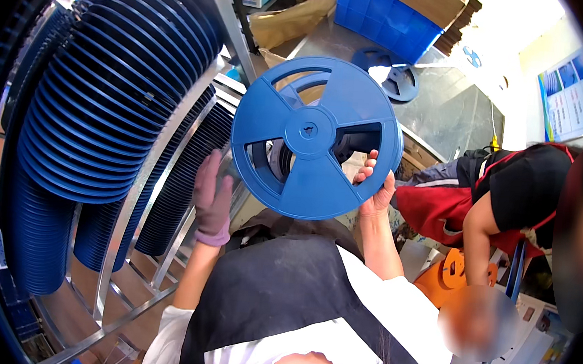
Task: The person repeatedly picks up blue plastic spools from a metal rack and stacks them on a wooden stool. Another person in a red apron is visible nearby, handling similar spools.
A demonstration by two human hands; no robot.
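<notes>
A large blue plastic reel [298,182], with a round hub and wide cut-outs, faces me in front of my chest. My bare right hand [375,188] grips it at the lower right, fingers curled through a cut-out and around the rim. Just left of the reel, my left hand [212,200] wears a greyish-purple glove and is raised with the fingers apart. It holds nothing and looks clear of the reel's edge. Through the cut-outs another blue flange and dark parts show; what lies behind is mostly hidden.
A metal rack [143,170] packed with rows of blue reels [100,92] stands close on the left. Ahead are a metal worktable [459,99], a blue crate [380,18] and dark blue reel pieces [400,83]. At right a person [510,192] bends near orange reels [452,268].
</notes>
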